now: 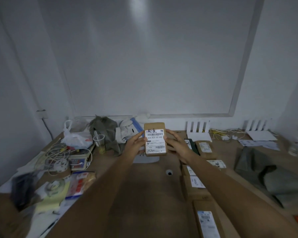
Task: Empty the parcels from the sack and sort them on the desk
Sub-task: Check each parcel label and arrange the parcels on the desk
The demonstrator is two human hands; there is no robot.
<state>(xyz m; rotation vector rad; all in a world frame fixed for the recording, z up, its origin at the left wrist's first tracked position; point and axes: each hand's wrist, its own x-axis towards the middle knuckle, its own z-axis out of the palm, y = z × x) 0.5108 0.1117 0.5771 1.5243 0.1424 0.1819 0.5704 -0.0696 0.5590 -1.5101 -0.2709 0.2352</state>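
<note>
Two hands are holding one small cardboard parcel [155, 139] up over the middle of the brown desk [144, 186], label facing the camera. By my reading this is the sorting step: the address label is being read before a spot is chosen. The next move is calling for a match with the row of boxes lying along the right, then a flat set-down beside them without knocking any askew.

Going from big to small: the desk is showing a smooth, matte brown top with a round cable hole [169, 172]. A grey-green sack [258, 167], limp and creased like woven plastic, is slumping at the right, well apart from the held parcel. The sorted row of parcels [199, 188] is running from near edge to far, rectangular kraft boxes with white printed labels. On the left, a crumpled white plastic bag [76, 136] and tangled pale cables [58, 153] are crowding the corner.

The held parcel is a flat rectangular box, upright, its white label bearing barcodes and dark handwriting. The left hand [136, 143] is gripping its left edge, thumb on the label face and fingers behind. The right hand [177, 145] is bracing the right edge with fingers loosely curved round it.
</note>
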